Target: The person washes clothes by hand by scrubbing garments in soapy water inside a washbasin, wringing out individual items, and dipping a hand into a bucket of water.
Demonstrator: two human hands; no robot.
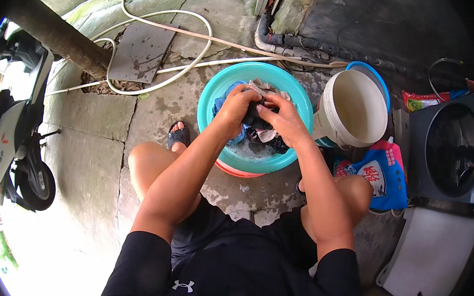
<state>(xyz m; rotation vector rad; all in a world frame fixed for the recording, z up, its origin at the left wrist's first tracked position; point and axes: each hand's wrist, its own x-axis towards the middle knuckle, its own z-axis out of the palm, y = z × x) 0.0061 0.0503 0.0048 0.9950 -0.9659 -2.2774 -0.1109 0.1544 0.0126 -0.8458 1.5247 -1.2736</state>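
A turquoise plastic basin [207,145] stands between my feet, with wet clothes and sudsy water [251,150] inside. Above its middle, my left hand [239,106] and my right hand [283,117] are close together, both gripping a dark wet cloth [253,117]. A blue cloth [238,136] lies on the left side of the basin, partly under my left hand. Beige fabric [267,135] and black fabric [278,145] lie below and beside my right hand. The fingertips partly cover the held cloth.
To the right stand a white bucket [356,107], tilted, a blue and pink detergent pouch [390,178] and a dark appliance with a round door [453,145]. A pale hose [205,56] loops over the concrete at the back left. A scooter [18,137] is parked at far left.
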